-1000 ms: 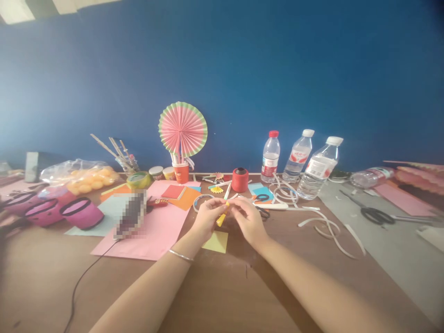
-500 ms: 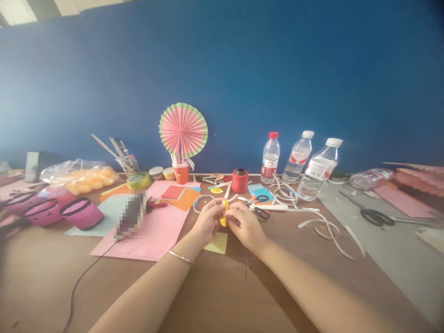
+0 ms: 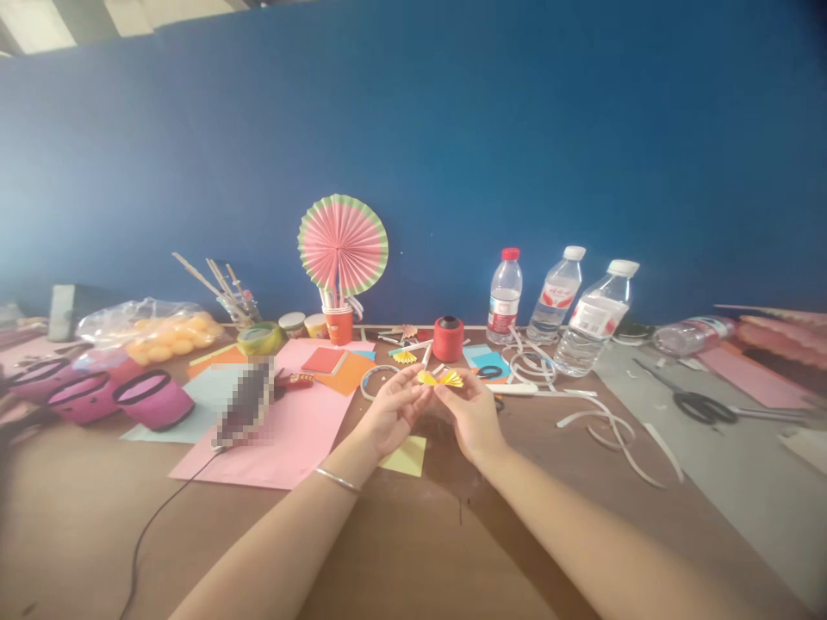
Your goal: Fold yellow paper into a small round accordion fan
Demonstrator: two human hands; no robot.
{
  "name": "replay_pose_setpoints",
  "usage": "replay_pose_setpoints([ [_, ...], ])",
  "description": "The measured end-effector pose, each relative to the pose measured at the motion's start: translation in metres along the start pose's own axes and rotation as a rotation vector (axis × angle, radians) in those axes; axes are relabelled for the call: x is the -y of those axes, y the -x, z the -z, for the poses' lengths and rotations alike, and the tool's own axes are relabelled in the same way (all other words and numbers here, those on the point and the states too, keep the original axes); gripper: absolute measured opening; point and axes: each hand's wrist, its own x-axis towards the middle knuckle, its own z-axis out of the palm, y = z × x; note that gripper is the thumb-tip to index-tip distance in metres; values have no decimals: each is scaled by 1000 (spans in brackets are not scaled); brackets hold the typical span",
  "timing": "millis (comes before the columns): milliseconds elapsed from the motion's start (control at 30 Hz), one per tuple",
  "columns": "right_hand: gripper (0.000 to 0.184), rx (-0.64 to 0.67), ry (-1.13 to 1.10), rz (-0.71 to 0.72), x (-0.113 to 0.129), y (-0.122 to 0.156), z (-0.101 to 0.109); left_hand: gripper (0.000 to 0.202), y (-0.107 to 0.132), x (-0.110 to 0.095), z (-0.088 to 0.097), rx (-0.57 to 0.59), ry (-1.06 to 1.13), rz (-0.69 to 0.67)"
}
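Note:
Between my hands, above the middle of the table, is a small pleated yellow paper fan [image 3: 445,378], lying sideways with its folds spread to the right. My left hand [image 3: 399,412] pinches its left end with thumb and fingers. On the other side my right hand [image 3: 475,418] is closed on its right part, thumb in front. Below the hands a yellow paper square [image 3: 407,455] lies on the table. Another yellow pleated paper piece [image 3: 405,356] rests just behind them, near a red thread spool [image 3: 448,338].
Scissors [image 3: 703,406], white strips [image 3: 617,430] and water bottles [image 3: 591,319] lie or stand to the right. A pink sheet [image 3: 284,448], a corded tool [image 3: 249,400] and purple cups [image 3: 153,399] are on the left. Behind, a round paper fan [image 3: 342,245] rises from a red cup [image 3: 338,327].
The yellow pleated paper has turned from hanging upright to lying sideways, and its folds now show more. My right hand has rotated, with its fingers now behind the paper.

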Motion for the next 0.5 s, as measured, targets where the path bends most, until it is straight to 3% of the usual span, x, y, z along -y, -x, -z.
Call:
replay_pose_setpoints([
  [133,13,-16,-116,-108,-1,1,-3,28,-3,7,4,-52,-76,-62],
  [333,17,-76,-94,-157,-6,2,-2,24,-2,9,1,-142,-235,-176],
  [500,40,-138,-168,-210,-5,0,-3,24,-1,12,-4,-208,-343,-226],
])
